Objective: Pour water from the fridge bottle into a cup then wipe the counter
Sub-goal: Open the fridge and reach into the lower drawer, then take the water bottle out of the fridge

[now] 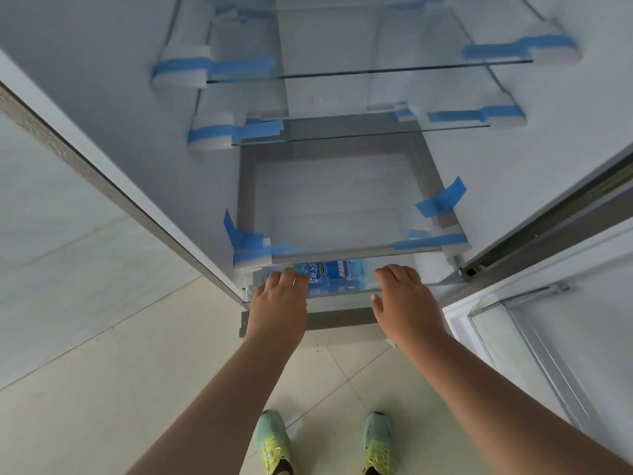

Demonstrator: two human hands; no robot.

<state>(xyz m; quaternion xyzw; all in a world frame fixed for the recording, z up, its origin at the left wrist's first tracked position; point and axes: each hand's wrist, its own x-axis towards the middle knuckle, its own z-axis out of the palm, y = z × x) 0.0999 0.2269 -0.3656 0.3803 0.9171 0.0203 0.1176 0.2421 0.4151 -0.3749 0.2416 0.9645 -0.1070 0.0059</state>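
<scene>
Down at the bottom of the open fridge, we have both hands on the front edge of the clear drawer. Our left hand and right hand curl over its rim, fingers bent; how tightly they grip, we cannot tell. Between them, inside the drawer, lies the bottle with its blue label, under the taped glass shelf.

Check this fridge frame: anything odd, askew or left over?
Yes. Blue tape and white foam blocks from packing still hold the glass shelves; one strip has peeled loose near the drawer. The blue-labelled bottle lies flat inside.
</scene>
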